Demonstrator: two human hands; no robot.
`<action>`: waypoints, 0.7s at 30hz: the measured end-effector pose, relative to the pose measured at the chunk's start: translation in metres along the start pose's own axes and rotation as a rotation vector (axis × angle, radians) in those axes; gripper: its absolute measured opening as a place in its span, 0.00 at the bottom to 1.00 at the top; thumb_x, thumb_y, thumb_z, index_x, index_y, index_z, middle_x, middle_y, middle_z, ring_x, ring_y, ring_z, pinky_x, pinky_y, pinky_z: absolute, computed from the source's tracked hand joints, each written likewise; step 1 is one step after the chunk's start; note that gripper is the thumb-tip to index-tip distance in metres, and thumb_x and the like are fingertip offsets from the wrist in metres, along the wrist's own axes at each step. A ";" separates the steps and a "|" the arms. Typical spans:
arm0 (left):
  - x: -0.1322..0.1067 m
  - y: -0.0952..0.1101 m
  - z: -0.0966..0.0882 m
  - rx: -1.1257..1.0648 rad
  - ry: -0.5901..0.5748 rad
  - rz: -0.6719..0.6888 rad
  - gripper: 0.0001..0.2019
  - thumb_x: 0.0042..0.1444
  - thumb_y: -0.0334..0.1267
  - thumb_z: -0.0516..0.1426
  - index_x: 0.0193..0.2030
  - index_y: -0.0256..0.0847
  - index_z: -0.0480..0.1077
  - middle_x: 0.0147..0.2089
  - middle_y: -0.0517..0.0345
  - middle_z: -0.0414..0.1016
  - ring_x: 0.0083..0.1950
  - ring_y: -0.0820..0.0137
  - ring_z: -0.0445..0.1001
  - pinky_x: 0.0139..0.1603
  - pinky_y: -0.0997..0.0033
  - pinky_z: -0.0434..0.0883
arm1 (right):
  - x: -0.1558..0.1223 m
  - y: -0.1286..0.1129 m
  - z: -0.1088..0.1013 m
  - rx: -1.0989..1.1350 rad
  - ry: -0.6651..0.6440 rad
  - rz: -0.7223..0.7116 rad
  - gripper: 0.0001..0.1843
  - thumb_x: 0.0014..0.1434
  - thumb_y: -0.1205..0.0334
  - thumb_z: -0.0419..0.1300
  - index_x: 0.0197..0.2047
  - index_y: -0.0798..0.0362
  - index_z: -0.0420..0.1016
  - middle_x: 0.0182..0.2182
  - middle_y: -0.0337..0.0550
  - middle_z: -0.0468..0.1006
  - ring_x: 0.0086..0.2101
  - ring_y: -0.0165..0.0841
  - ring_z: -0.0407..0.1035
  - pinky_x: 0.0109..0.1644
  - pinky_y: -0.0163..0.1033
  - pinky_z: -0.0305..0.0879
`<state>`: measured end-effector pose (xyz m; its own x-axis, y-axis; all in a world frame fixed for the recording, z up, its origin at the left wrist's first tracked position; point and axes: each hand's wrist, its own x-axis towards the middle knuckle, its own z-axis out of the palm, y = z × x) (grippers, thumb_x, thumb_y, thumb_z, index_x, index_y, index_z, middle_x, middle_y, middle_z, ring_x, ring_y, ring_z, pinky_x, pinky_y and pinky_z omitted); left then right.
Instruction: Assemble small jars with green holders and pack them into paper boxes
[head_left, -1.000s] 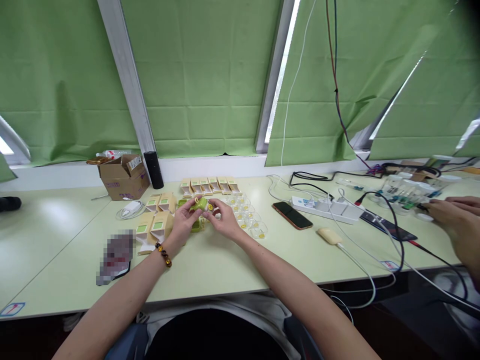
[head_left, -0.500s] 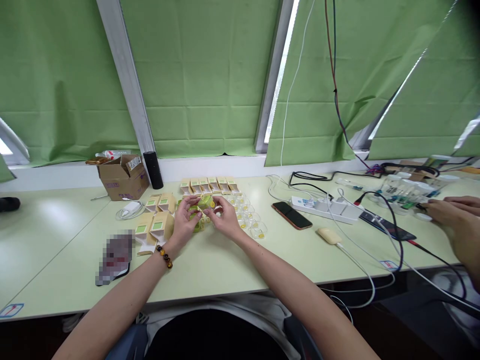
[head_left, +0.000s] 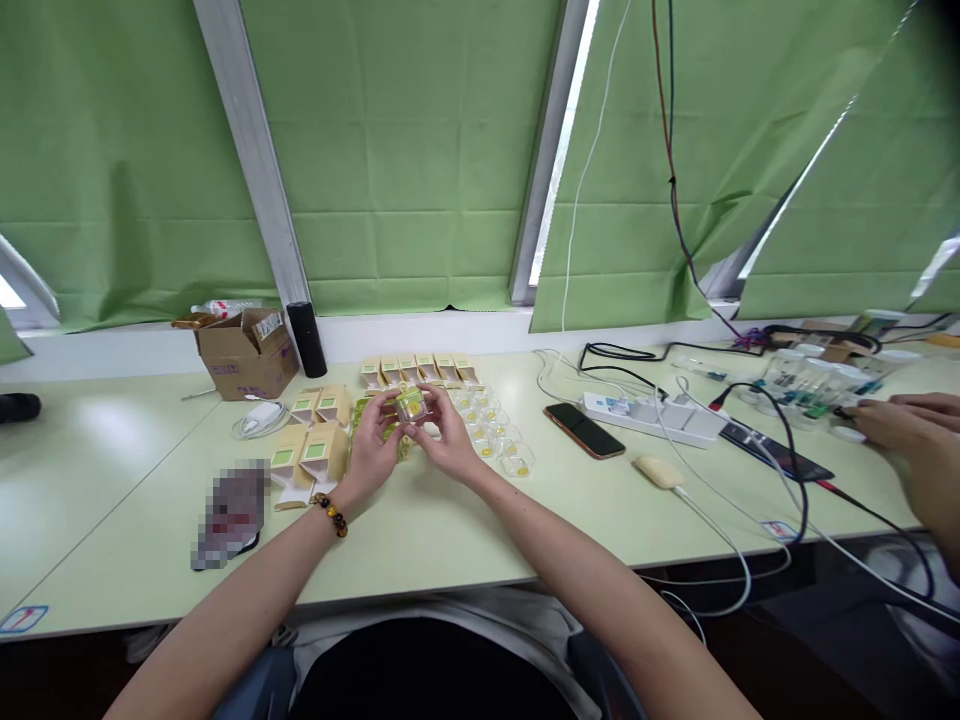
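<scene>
Between my two hands is a small clear plastic case (head_left: 412, 404) with a green and yellow piece in it. My left hand (head_left: 375, 442) closes on its left side, thumb and fingers at the edge. On the other side my right hand (head_left: 450, 438) grips it, thumb at the front. Beneath and behind the hands lie more green pieces (head_left: 403, 446), partly hidden. Just right of my right hand are several clear plastic containers with yellow marks (head_left: 501, 436). Pale yellow cartons (head_left: 324, 452) stand to the left, and a row of open cartons (head_left: 426, 369) stands behind.
A cardboard box (head_left: 251, 360), a black cylinder (head_left: 306, 340) and a white charger (head_left: 262, 414) are at the back left. A phone (head_left: 585, 431), a power strip (head_left: 660, 420), a cream mouse-shaped device (head_left: 658, 472) and loose cables lie right. Another person's hands (head_left: 900, 430) work at far right.
The green piece between my hands now shows inside a clear case, its front turned toward me. My fingers have shifted to the case's two sides.
</scene>
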<state>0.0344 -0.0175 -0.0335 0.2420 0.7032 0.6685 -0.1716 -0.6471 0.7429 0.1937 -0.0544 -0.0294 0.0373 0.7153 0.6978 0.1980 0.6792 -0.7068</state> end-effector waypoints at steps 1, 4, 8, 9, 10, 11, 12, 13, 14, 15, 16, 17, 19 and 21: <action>0.000 -0.001 0.000 -0.012 -0.011 0.006 0.22 0.66 0.39 0.63 0.65 0.46 0.68 0.64 0.46 0.72 0.60 0.62 0.77 0.64 0.55 0.77 | 0.000 -0.001 -0.001 0.011 -0.015 -0.012 0.34 0.63 0.50 0.71 0.68 0.44 0.64 0.53 0.48 0.74 0.47 0.40 0.75 0.53 0.49 0.77; 0.000 -0.002 0.000 -0.018 -0.049 0.025 0.21 0.67 0.40 0.62 0.66 0.47 0.69 0.66 0.46 0.71 0.63 0.60 0.76 0.65 0.54 0.77 | 0.000 -0.002 -0.002 0.032 -0.030 -0.021 0.31 0.65 0.50 0.69 0.67 0.43 0.65 0.54 0.49 0.75 0.51 0.42 0.74 0.55 0.49 0.77; -0.001 -0.005 -0.002 0.018 -0.065 0.045 0.21 0.69 0.39 0.60 0.68 0.48 0.69 0.67 0.45 0.71 0.65 0.59 0.75 0.67 0.53 0.77 | 0.000 -0.002 -0.002 0.055 -0.012 -0.021 0.30 0.64 0.49 0.71 0.64 0.43 0.66 0.53 0.48 0.76 0.50 0.41 0.75 0.56 0.49 0.76; -0.002 -0.005 -0.002 0.027 -0.067 0.053 0.21 0.69 0.39 0.60 0.68 0.48 0.69 0.68 0.45 0.71 0.65 0.59 0.75 0.67 0.53 0.77 | 0.000 -0.002 -0.001 0.055 -0.006 -0.022 0.30 0.64 0.48 0.71 0.63 0.44 0.67 0.53 0.48 0.75 0.50 0.41 0.75 0.56 0.49 0.76; -0.002 -0.006 -0.002 0.034 -0.068 0.061 0.21 0.69 0.39 0.60 0.68 0.48 0.69 0.68 0.45 0.70 0.66 0.59 0.75 0.67 0.53 0.76 | 0.000 -0.003 -0.001 0.055 -0.001 -0.023 0.30 0.63 0.48 0.71 0.63 0.44 0.67 0.53 0.48 0.75 0.50 0.41 0.75 0.57 0.49 0.75; -0.002 -0.007 -0.003 0.040 -0.069 0.068 0.22 0.69 0.39 0.60 0.68 0.48 0.69 0.69 0.45 0.70 0.66 0.59 0.75 0.67 0.53 0.76 | 0.000 -0.003 -0.001 0.056 0.002 -0.024 0.30 0.63 0.48 0.71 0.63 0.44 0.67 0.54 0.48 0.75 0.50 0.41 0.74 0.57 0.49 0.75; -0.002 -0.007 -0.003 0.043 -0.068 0.073 0.22 0.70 0.39 0.60 0.69 0.49 0.69 0.69 0.46 0.70 0.66 0.59 0.75 0.68 0.52 0.76 | 0.000 -0.003 -0.001 0.057 0.004 -0.025 0.29 0.64 0.48 0.71 0.63 0.44 0.67 0.55 0.48 0.75 0.51 0.41 0.74 0.57 0.48 0.75; -0.002 -0.008 -0.003 0.045 -0.066 0.075 0.22 0.70 0.39 0.60 0.69 0.49 0.69 0.69 0.46 0.70 0.65 0.59 0.75 0.68 0.52 0.76 | 0.000 -0.003 -0.001 0.057 0.004 -0.025 0.29 0.64 0.48 0.71 0.63 0.44 0.67 0.55 0.48 0.75 0.51 0.41 0.74 0.57 0.48 0.75; -0.002 -0.008 -0.003 0.044 -0.064 0.075 0.22 0.70 0.39 0.60 0.69 0.49 0.68 0.69 0.45 0.70 0.65 0.59 0.75 0.68 0.52 0.76 | 0.000 -0.004 -0.001 0.055 0.004 -0.024 0.29 0.64 0.48 0.71 0.63 0.44 0.67 0.55 0.49 0.75 0.51 0.41 0.74 0.56 0.48 0.75; -0.002 -0.008 -0.003 0.043 -0.062 0.075 0.22 0.69 0.38 0.60 0.69 0.49 0.68 0.69 0.45 0.70 0.65 0.59 0.75 0.68 0.52 0.76 | 0.000 -0.004 -0.001 0.051 0.004 -0.022 0.29 0.64 0.48 0.71 0.63 0.44 0.67 0.55 0.49 0.75 0.50 0.41 0.74 0.56 0.48 0.76; -0.002 -0.008 -0.003 0.041 -0.059 0.074 0.23 0.69 0.38 0.60 0.69 0.49 0.68 0.69 0.45 0.70 0.65 0.59 0.75 0.68 0.51 0.76 | 0.000 -0.004 -0.001 0.044 0.006 -0.019 0.30 0.64 0.48 0.71 0.63 0.44 0.67 0.54 0.49 0.75 0.50 0.41 0.74 0.55 0.48 0.76; -0.002 -0.008 -0.002 0.039 -0.059 0.072 0.23 0.69 0.38 0.60 0.69 0.49 0.68 0.69 0.45 0.70 0.65 0.59 0.75 0.68 0.51 0.76 | 0.000 -0.004 -0.001 0.037 0.008 -0.018 0.30 0.63 0.48 0.71 0.63 0.43 0.67 0.54 0.49 0.75 0.50 0.41 0.74 0.54 0.49 0.76; -0.002 -0.008 -0.002 0.040 -0.057 0.069 0.24 0.68 0.38 0.61 0.69 0.48 0.68 0.69 0.44 0.70 0.65 0.58 0.75 0.67 0.52 0.77 | -0.001 -0.004 0.000 0.022 0.009 -0.018 0.30 0.63 0.49 0.71 0.63 0.43 0.67 0.53 0.48 0.75 0.49 0.41 0.74 0.54 0.49 0.76; -0.002 -0.007 -0.002 0.042 -0.047 0.066 0.24 0.67 0.38 0.61 0.69 0.47 0.68 0.68 0.44 0.71 0.64 0.58 0.76 0.66 0.52 0.78 | -0.002 -0.004 0.000 0.013 0.007 -0.024 0.29 0.64 0.50 0.70 0.64 0.44 0.67 0.52 0.48 0.75 0.48 0.41 0.74 0.53 0.49 0.76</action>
<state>0.0332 -0.0140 -0.0403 0.2766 0.6443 0.7130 -0.1488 -0.7043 0.6941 0.1925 -0.0585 -0.0276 0.0392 0.6976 0.7154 0.1865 0.6983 -0.6911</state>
